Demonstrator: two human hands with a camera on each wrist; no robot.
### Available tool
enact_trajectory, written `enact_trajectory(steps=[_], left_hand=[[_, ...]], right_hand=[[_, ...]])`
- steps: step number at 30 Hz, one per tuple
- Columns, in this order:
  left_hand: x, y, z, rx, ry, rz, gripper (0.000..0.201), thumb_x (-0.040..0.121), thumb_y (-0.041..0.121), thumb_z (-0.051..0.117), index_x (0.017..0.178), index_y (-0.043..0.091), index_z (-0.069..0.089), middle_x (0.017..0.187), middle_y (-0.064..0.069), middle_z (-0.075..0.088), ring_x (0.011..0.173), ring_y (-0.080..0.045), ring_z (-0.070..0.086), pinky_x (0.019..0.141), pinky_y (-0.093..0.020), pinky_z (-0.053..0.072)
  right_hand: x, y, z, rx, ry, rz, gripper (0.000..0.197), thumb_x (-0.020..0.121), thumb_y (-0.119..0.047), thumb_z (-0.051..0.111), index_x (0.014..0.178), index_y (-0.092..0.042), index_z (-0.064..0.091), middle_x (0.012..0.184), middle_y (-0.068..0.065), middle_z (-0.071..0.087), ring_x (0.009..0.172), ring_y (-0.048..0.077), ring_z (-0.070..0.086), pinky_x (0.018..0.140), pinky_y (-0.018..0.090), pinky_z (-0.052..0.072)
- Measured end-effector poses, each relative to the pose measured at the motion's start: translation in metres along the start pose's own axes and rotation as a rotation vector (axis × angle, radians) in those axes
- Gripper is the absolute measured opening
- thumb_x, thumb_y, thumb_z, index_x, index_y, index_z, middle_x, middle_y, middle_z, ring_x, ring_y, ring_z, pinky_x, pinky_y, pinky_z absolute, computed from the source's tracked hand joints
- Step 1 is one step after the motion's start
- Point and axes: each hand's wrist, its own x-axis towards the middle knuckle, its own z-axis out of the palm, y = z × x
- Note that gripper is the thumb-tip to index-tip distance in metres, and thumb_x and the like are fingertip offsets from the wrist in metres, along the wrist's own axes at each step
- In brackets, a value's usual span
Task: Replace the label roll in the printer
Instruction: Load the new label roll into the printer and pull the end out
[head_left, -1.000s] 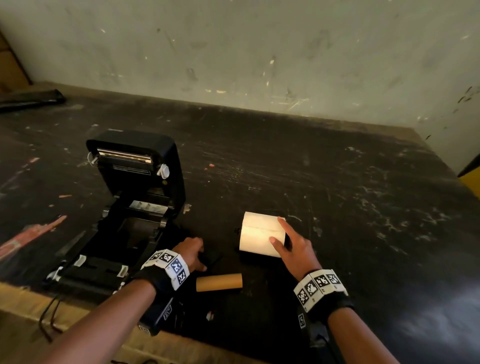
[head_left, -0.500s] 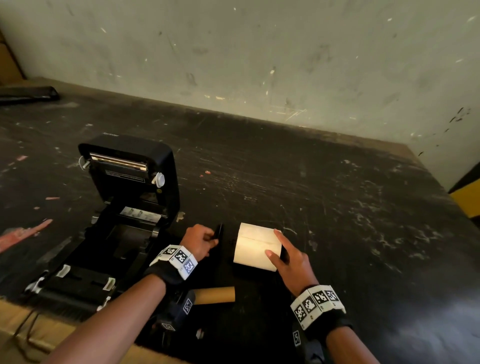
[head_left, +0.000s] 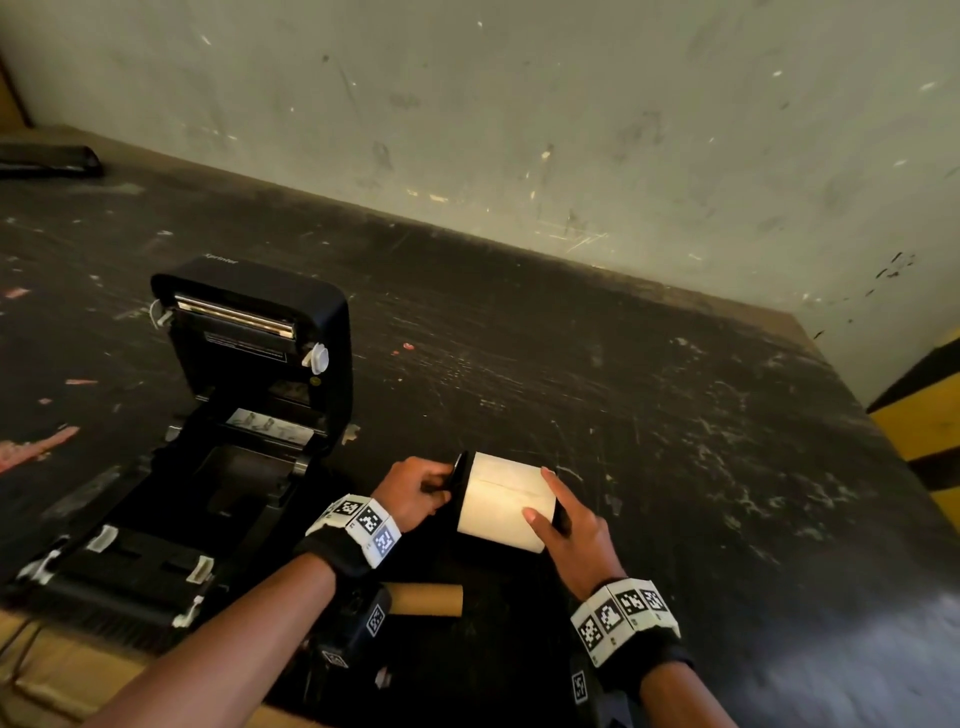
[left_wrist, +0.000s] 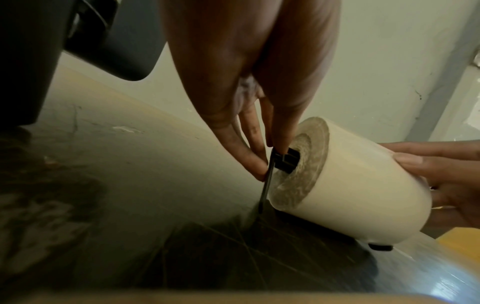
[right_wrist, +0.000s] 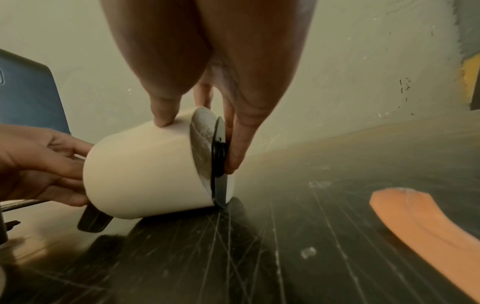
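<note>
**Beside the open printer: fitting the spindle into the new roll**

Just right of the open label printer (head_left: 228, 441), the new label roll (head_left: 506, 501) lies on its side on the table (head_left: 675, 441). My left hand (head_left: 415, 493) pinches the black spindle flange (left_wrist: 270, 170) at the roll's near end, its hub entering the core. My right hand (head_left: 566, 525) steadies the roll, thumb on the paper, fingers (right_wrist: 237, 144) pressed against the black disc (right_wrist: 219, 156) at the far end. I judge the roll fairly dense and firm, but its smooth wrap looks slippery and its edges could dent, so I'd hold it by the plastic ends. The empty cardboard core (head_left: 428, 598) lies nearer me than the roll.
</note>
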Motion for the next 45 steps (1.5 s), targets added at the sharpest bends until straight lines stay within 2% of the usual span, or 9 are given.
enact_trajectory(steps=[8,13,19,23,29,35,39,42,45], left_hand=[[0.004,0.004,0.001,0.020,-0.002,0.022,0.043,0.080,-0.004,0.061,0.117,0.017,0.061,0.108,-0.005,0.068,0.099,-0.014,0.063,0.088,-0.039,0.052],[0.001,0.015,0.003,0.071,-0.068,0.005,0.063,0.080,-0.006,0.057,0.135,0.021,0.041,0.129,-0.003,0.055,0.118,-0.017,0.050,0.098,-0.032,0.044],[-0.002,0.025,0.009,0.026,-0.031,-0.055,0.054,0.088,0.002,0.048,0.138,0.019,0.036,0.138,-0.004,0.045,0.117,-0.019,0.050,0.099,-0.040,0.043],[-0.005,0.027,0.009,-0.093,-0.108,-0.081,0.056,0.091,0.018,0.042,0.139,0.041,0.025,0.127,0.002,0.047,0.103,-0.017,0.056,0.092,-0.042,0.048],[-0.012,0.034,0.015,0.143,-0.106,0.011,0.068,0.086,0.029,0.060,0.142,0.029,0.023,0.137,-0.002,0.045,0.119,-0.014,0.045,0.101,-0.027,0.036],[-0.017,0.031,0.017,0.228,-0.097,-0.005,0.072,0.085,0.031,0.062,0.142,0.034,0.019,0.137,-0.004,0.044,0.123,-0.019,0.041,0.103,-0.033,0.033],[-0.022,0.027,0.021,0.192,-0.055,0.039,0.074,0.083,0.027,0.066,0.141,0.033,0.022,0.139,-0.007,0.044,0.125,-0.020,0.041,0.107,-0.037,0.031],[-0.028,0.029,0.016,0.190,-0.028,0.105,0.075,0.081,0.026,0.067,0.141,0.032,0.023,0.142,-0.008,0.041,0.130,-0.020,0.037,0.109,-0.037,0.029],[-0.041,0.044,-0.006,0.239,-0.010,0.230,0.079,0.082,0.028,0.066,0.141,0.033,0.015,0.145,-0.008,0.035,0.132,-0.019,0.034,0.109,-0.037,0.029]], right_hand=[[-0.002,-0.004,-0.001,0.004,0.007,-0.008,0.060,0.092,-0.039,0.052,0.144,-0.035,0.022,0.148,0.006,0.037,0.135,0.022,0.035,0.109,0.037,0.031],[0.001,-0.004,-0.002,0.003,0.009,0.012,0.060,0.091,-0.040,0.052,0.144,-0.036,0.022,0.146,0.007,0.040,0.133,0.023,0.038,0.108,0.039,0.034],[0.001,-0.002,-0.002,0.018,0.006,0.019,0.061,0.088,-0.046,0.053,0.141,-0.044,0.022,0.144,0.008,0.042,0.131,0.022,0.040,0.108,0.044,0.038],[0.000,-0.005,-0.006,0.030,-0.002,0.015,0.061,0.089,-0.042,0.055,0.142,-0.040,0.025,0.147,0.004,0.038,0.134,0.021,0.036,0.109,0.040,0.034],[-0.002,-0.004,-0.009,0.005,0.003,-0.001,0.066,0.086,-0.040,0.061,0.143,-0.036,0.027,0.146,0.003,0.040,0.130,0.018,0.041,0.107,0.037,0.037],[-0.003,-0.004,-0.008,-0.102,-0.004,0.019,0.077,0.080,-0.042,0.068,0.143,-0.035,0.024,0.138,0.006,0.049,0.123,0.020,0.049,0.103,0.036,0.041],[-0.008,-0.007,-0.004,-0.168,0.052,0.001,0.079,0.078,-0.042,0.070,0.143,-0.032,0.027,0.122,0.008,0.062,0.108,0.019,0.060,0.095,0.037,0.049],[-0.021,-0.017,-0.005,-0.157,0.126,-0.005,0.077,0.077,-0.038,0.072,0.142,-0.028,0.031,0.115,0.008,0.066,0.103,0.019,0.062,0.092,0.036,0.050],[-0.039,-0.040,-0.010,-0.136,0.214,-0.048,0.076,0.076,-0.033,0.074,0.141,-0.026,0.034,0.123,0.006,0.063,0.105,0.013,0.061,0.094,0.033,0.049]])
